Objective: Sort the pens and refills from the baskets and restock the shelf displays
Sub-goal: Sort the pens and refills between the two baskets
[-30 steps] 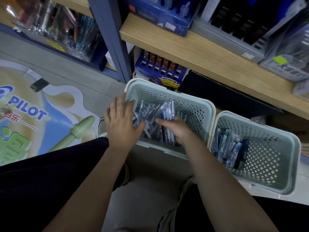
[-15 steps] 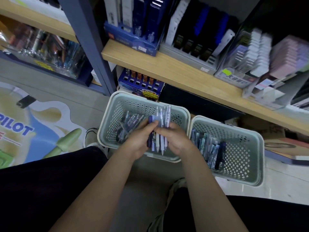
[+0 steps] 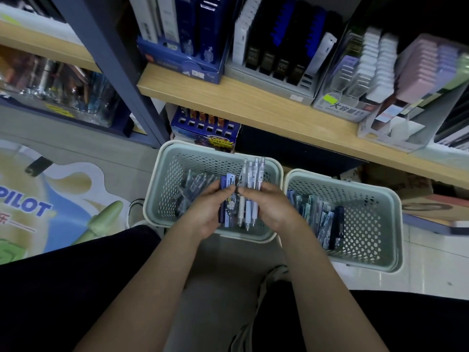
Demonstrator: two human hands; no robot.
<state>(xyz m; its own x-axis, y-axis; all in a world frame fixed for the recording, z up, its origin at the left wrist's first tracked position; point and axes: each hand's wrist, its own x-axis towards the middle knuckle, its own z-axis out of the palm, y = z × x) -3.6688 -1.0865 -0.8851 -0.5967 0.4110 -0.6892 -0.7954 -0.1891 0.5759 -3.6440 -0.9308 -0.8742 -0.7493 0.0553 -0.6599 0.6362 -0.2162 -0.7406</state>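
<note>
Nearest my camera, both forearms reach forward over dark-trousered knees. My left hand [image 3: 203,212] grasps a dark blue refill pack [image 3: 226,199], fingers curled round its left edge. My right hand [image 3: 272,207] clasps a bundle of pale, clear-barrelled pens [image 3: 250,189], tips pointing back toward me, caps standing above the fingers. Pack and pens touch side by side, held above the left basket [image 3: 162,189], a pale green perforated tub with more loose pens [image 3: 195,189] lying in its left half. Just beside it on the right stands the second basket [image 3: 390,224], touching the first, holding packaged refills [image 3: 319,217] along its left side. Beyond both, a wooden shelf [image 3: 253,105] carries boxed pen displays [image 3: 274,54], and a blue carton [image 3: 205,128] sits beneath it. A Pilot floor graphic [image 3: 33,207] lies at left.
</note>
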